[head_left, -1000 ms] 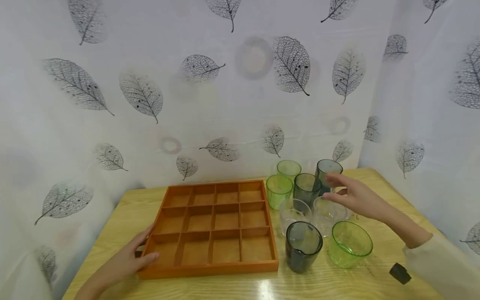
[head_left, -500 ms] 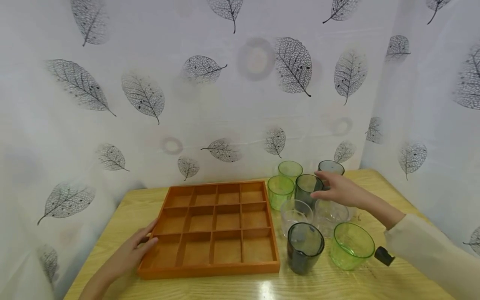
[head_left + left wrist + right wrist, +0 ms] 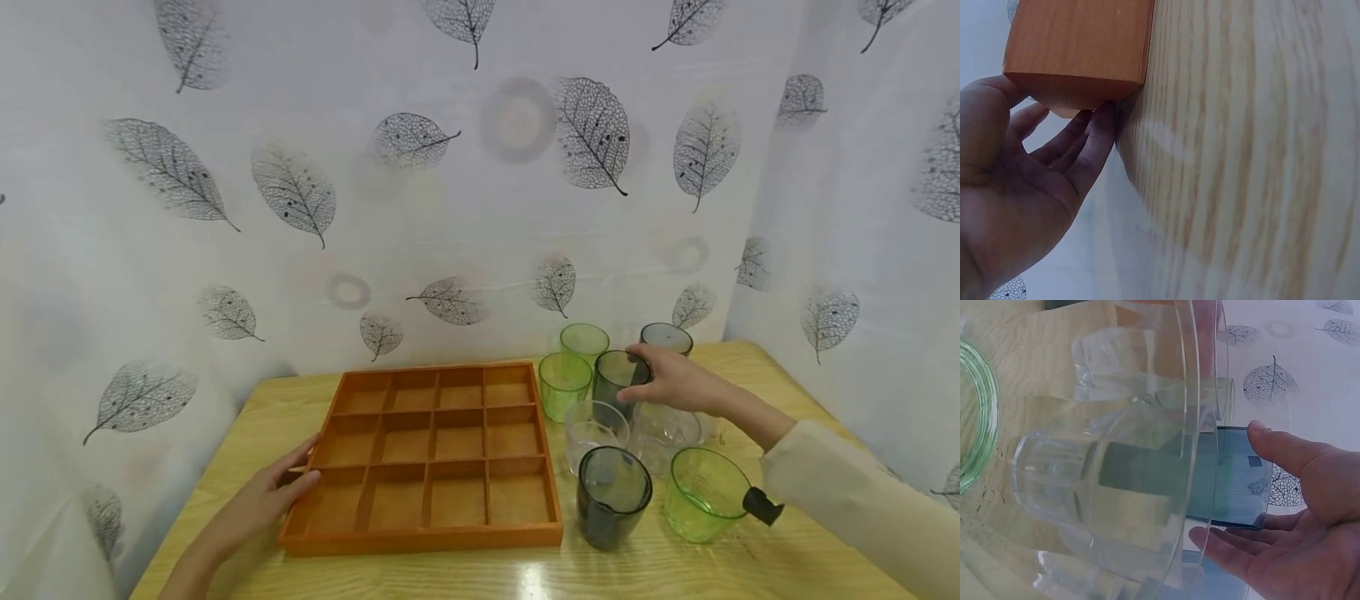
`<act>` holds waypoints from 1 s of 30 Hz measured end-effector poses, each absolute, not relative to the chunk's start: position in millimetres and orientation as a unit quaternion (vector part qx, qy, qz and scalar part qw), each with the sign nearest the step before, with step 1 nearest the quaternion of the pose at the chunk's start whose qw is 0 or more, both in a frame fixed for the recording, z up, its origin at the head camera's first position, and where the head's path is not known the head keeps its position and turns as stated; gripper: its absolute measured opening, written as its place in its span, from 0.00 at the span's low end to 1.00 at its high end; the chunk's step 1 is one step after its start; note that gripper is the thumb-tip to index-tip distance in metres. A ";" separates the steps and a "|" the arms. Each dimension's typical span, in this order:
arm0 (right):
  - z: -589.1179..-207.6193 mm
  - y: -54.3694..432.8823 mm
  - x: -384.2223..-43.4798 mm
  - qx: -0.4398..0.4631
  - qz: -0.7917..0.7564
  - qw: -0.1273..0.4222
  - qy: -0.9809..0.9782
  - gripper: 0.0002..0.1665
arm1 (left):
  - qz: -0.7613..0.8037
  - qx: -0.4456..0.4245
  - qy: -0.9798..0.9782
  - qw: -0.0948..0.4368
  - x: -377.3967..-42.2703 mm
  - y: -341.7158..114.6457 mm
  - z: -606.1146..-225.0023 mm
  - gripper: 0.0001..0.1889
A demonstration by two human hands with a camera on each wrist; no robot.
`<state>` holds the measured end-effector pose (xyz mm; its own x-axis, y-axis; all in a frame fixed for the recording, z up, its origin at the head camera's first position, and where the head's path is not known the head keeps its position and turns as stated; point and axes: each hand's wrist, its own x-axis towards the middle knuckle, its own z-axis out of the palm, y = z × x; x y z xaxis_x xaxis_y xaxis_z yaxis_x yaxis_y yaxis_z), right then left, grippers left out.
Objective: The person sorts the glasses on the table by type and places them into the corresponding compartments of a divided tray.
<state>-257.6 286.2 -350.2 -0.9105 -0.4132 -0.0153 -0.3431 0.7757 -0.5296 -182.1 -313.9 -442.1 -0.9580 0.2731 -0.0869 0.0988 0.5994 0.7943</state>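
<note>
My left hand (image 3: 262, 492) holds the near left side of an orange-brown wooden compartment tray (image 3: 420, 542). In the left wrist view, the fingers of my left hand (image 3: 1029, 169) bend against the outer side of the tray (image 3: 1079, 44). My right hand (image 3: 678, 379) spans the top of a dark grey glass (image 3: 611, 383) in the cluster right of the tray. In the right wrist view, the thumb of my right hand (image 3: 1316, 506) touches one side of this grey glass (image 3: 1241, 481), with the fingers at the other side. A clear glass (image 3: 1129, 500) partly covers that view.
Around the held glass stand two green glasses, one of them a nearer green glass (image 3: 564, 387), another grey glass (image 3: 667, 335) and clear glasses (image 3: 592, 437). Closer in are a dark grey glass (image 3: 611, 508) and a green glass (image 3: 701, 500). A leaf-print curtain (image 3: 450, 208) hangs behind.
My right hand has moved left from near the back right grey glass onto the middle grey glass, its thumb and fingers now at the rim. My left hand stays at the tray.
</note>
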 end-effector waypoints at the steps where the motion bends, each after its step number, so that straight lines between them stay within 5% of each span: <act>1: -350.9 286.1 -257.9 -0.200 -0.274 0.067 0.939 0.54 | 0.435 0.105 0.889 0.099 -182.1 -314.2 -442.3 0.35; 15: -356.6 290.2 -260.1 -0.172 -0.318 0.071 0.930 0.56 | 0.479 0.084 0.863 0.139 -183.7 -318.5 -445.2 0.36; 30: -330.3 297.2 -251.1 -0.167 -0.324 0.002 0.931 0.50 | 0.480 0.083 0.860 0.152 -183.5 -318.3 -442.1 0.36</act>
